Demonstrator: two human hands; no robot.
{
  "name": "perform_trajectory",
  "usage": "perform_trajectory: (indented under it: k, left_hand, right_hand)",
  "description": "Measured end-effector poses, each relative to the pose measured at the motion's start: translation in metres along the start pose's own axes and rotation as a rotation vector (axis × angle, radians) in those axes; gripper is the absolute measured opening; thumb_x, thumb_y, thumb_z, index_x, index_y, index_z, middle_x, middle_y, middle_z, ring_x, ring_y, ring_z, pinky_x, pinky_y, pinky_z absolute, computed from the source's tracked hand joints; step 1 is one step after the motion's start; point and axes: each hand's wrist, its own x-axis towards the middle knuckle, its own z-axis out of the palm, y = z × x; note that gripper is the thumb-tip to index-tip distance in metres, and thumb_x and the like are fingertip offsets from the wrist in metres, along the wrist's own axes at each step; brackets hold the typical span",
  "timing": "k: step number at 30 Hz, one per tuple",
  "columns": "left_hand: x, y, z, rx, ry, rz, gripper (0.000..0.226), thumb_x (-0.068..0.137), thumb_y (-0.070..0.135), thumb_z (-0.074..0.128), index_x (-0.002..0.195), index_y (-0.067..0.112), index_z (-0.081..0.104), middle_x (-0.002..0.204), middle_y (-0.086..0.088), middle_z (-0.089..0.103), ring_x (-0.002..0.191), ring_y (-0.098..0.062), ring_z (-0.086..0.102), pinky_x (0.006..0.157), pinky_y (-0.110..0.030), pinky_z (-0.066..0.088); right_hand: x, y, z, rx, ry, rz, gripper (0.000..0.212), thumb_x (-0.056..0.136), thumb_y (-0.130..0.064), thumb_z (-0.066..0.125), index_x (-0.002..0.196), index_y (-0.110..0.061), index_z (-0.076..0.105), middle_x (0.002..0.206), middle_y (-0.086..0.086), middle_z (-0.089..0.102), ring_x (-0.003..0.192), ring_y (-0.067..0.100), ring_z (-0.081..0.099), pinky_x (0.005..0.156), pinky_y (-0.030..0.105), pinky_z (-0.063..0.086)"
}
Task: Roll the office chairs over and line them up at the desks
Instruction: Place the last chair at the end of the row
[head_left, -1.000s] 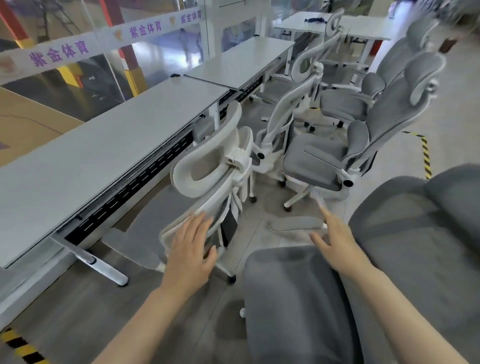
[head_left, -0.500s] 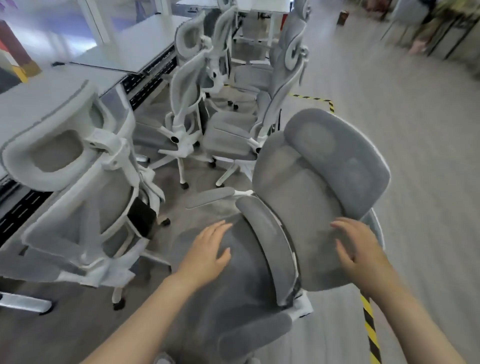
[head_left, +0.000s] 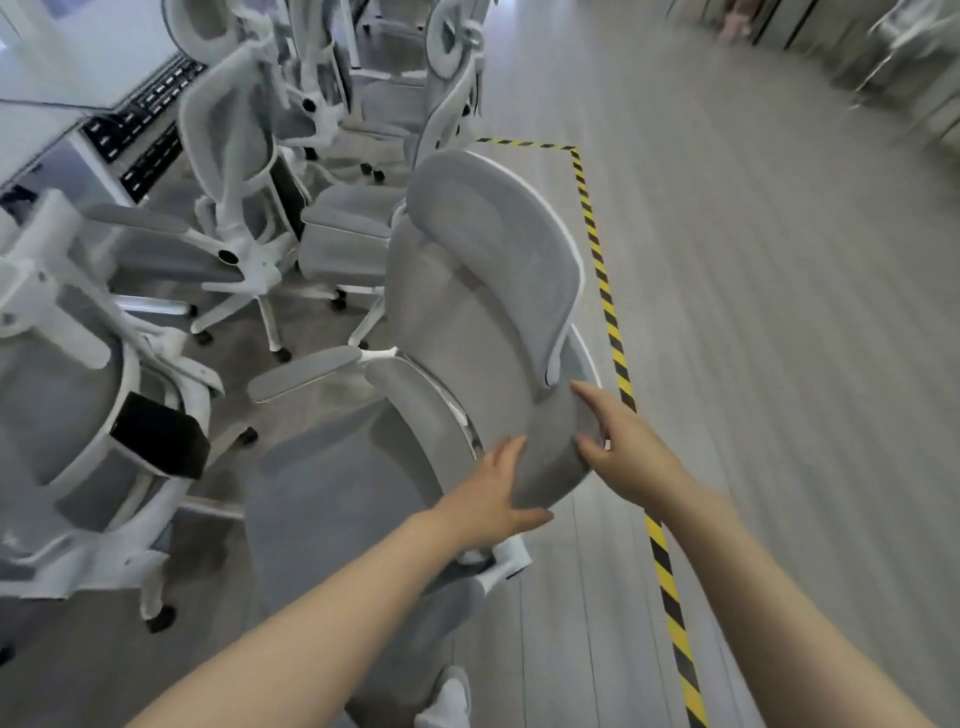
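A grey office chair with a white frame stands in front of me, its seat toward the left and its padded back and headrest tilted to the right. My left hand presses on the lower edge of the backrest with the thumb spread out. My right hand touches the backrest's right rim, index finger straight along it and thumb on the fabric. White desks run along the far left. Several more grey and white chairs stand crowded beside the desks.
Another chair stands close on my left, its back toward me. Yellow and black hazard tape runs along the floor just right of the held chair. Open wooden floor lies to the right. My shoe shows below.
My view has swung right, away from the desks. Both hands left the chair at the desk and moved onto the backrest of the grey chair, which has turned.
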Motion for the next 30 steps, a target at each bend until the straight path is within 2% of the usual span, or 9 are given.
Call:
perform_trajectory:
  k: [5,10,13,19,23,25,28,30]
  left_hand:
    - [0.007,0.02,0.03,-0.023,0.059,-0.036,0.113,0.08,0.055,0.071,0.156,0.023,-0.006,0.165,0.001,-0.006,0.152,-0.018,0.006,0.119,-0.031,0.016]
    - [-0.001,0.024,0.05,-0.071,0.123,-0.103,0.117,0.079,0.056,0.072,0.155,0.026,-0.011,0.165,0.007,-0.01,0.152,-0.015,0.004,0.121,-0.034,0.019]
    - [-0.008,0.023,0.052,-0.073,0.164,-0.1,0.119,0.077,0.057,0.073,0.156,0.022,-0.009,0.165,0.004,-0.006,0.152,-0.017,0.007,0.12,-0.034,0.022]
    - [-0.037,0.013,0.064,-0.108,0.16,-0.097,0.117,0.076,0.058,0.072,0.156,0.026,-0.006,0.165,0.005,0.003,0.15,-0.018,0.019,0.116,-0.04,0.032]
    - [-0.067,0.002,0.064,-0.109,0.162,-0.066,0.102,0.084,0.05,0.068,0.157,0.024,0.001,0.163,0.003,0.014,0.147,-0.018,0.026,0.115,-0.037,0.033]
    - [-0.082,-0.004,0.061,-0.134,0.163,-0.036,0.092,0.088,0.045,0.066,0.156,0.023,0.008,0.16,0.001,0.025,0.143,-0.018,0.033,0.112,-0.035,0.036]
    - [-0.109,-0.012,0.059,-0.099,0.155,-0.049,0.082,0.093,0.036,0.061,0.156,0.026,0.011,0.158,0.002,0.03,0.137,-0.018,0.04,0.106,-0.031,0.039]
    - [-0.126,-0.018,0.06,-0.102,0.174,-0.07,0.078,0.093,0.03,0.06,0.156,0.03,0.013,0.156,0.004,0.034,0.133,-0.018,0.045,0.101,-0.029,0.041]
  right_hand:
    - [-0.003,-0.002,0.01,-0.065,0.035,-0.009,0.065,0.096,-0.021,0.052,0.152,-0.033,0.023,0.135,0.002,0.052,0.098,0.015,0.054,0.08,0.026,0.043]
    - [-0.021,-0.006,0.02,-0.106,0.081,-0.007,0.065,0.097,-0.022,0.05,0.154,-0.031,0.02,0.122,0.004,0.057,0.093,0.019,0.057,0.076,0.029,0.047]
    - [-0.038,-0.009,0.025,-0.136,0.082,-0.001,0.066,0.097,-0.026,0.05,0.154,-0.031,0.018,0.123,0.004,0.056,0.097,0.021,0.058,0.079,0.031,0.05]
    - [-0.083,-0.022,0.039,-0.145,0.082,0.018,0.066,0.097,-0.041,0.051,0.154,-0.034,0.019,0.128,-0.003,0.055,0.105,0.016,0.058,0.078,0.022,0.042]
    - [-0.115,-0.033,0.051,-0.175,0.075,-0.013,0.066,0.096,-0.048,0.049,0.154,-0.033,0.021,0.139,-0.006,0.051,0.119,0.014,0.055,0.091,0.023,0.046]
    - [-0.13,-0.036,0.057,-0.211,0.053,-0.041,0.064,0.097,-0.05,0.048,0.153,-0.034,0.023,0.14,-0.007,0.05,0.119,0.013,0.055,0.091,0.023,0.047]
    - [-0.152,-0.043,0.063,-0.246,0.007,-0.106,0.057,0.098,-0.047,0.046,0.151,-0.037,0.025,0.142,-0.007,0.047,0.119,0.011,0.054,0.088,0.019,0.045]
    - [-0.163,-0.046,0.064,-0.28,-0.047,-0.13,0.054,0.1,-0.044,0.044,0.15,-0.039,0.025,0.144,-0.007,0.044,0.123,0.011,0.052,0.092,0.022,0.046]
